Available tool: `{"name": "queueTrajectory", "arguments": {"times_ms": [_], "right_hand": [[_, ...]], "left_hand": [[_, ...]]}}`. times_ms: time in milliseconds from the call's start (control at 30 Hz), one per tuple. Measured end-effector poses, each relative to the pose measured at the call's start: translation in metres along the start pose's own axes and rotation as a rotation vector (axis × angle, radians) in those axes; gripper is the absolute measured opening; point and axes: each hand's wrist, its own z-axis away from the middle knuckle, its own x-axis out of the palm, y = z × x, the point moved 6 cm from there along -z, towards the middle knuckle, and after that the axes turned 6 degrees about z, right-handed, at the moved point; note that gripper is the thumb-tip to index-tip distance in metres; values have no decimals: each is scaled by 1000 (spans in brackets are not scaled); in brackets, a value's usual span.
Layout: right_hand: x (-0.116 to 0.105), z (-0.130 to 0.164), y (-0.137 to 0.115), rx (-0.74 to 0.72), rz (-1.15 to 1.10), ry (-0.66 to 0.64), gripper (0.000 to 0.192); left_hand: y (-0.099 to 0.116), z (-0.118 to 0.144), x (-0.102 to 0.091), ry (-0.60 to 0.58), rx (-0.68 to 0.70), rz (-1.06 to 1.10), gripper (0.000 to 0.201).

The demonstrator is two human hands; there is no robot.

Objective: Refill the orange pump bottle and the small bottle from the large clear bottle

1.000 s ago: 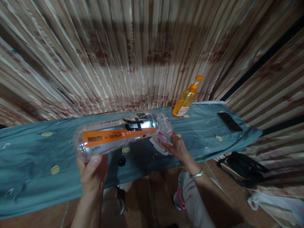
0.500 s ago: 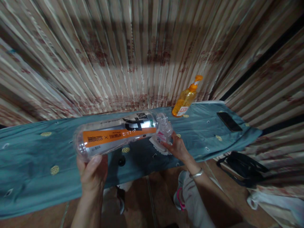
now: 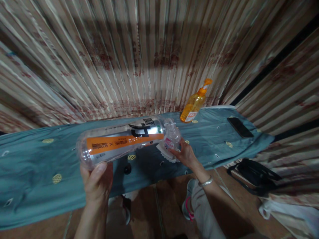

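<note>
My left hand [image 3: 97, 179] is wrapped round the base end of a large clear plastic bottle [image 3: 124, 141], which has a silver and orange label. The bottle lies nearly level above the cloth, its neck towards the right. In my right hand [image 3: 185, 153] is a small clear plastic bottle [image 3: 175, 135] with some pink and white on it. The mouths of the two bottles are close together; whether they touch I cannot tell. Under the small bottle shows a whitish piece with a scalloped edge [image 3: 164, 152], partly hidden. A small round black object [image 3: 127, 169] lies below the large bottle.
A pump bottle of orange liquid [image 3: 193, 106] stands at the back of the blue-green cloth [image 3: 67, 192]. To the right lies a black phone [image 3: 239, 127]. A black bag [image 3: 254, 174] is down by the right curtain. Pleated curtains [image 3: 139, 59] hang behind.
</note>
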Motion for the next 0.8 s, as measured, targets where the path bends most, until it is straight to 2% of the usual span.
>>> {"name": "queueTrajectory", "arguments": {"times_ms": [100, 267, 400, 800], "right_hand": [[0, 0, 1, -8, 6, 4, 61], [1, 0, 2, -3, 38, 9, 58], [1, 0, 2, 1, 46, 6, 58], [0, 1, 0, -15, -3, 25, 64]], "left_hand": [[1, 0, 2, -14, 4, 16, 85], [-2, -1, -3, -84, 22, -19, 72], [-4, -2, -9, -66, 24, -32, 73], [-3, -1, -6, -88, 30, -21, 66]]}}
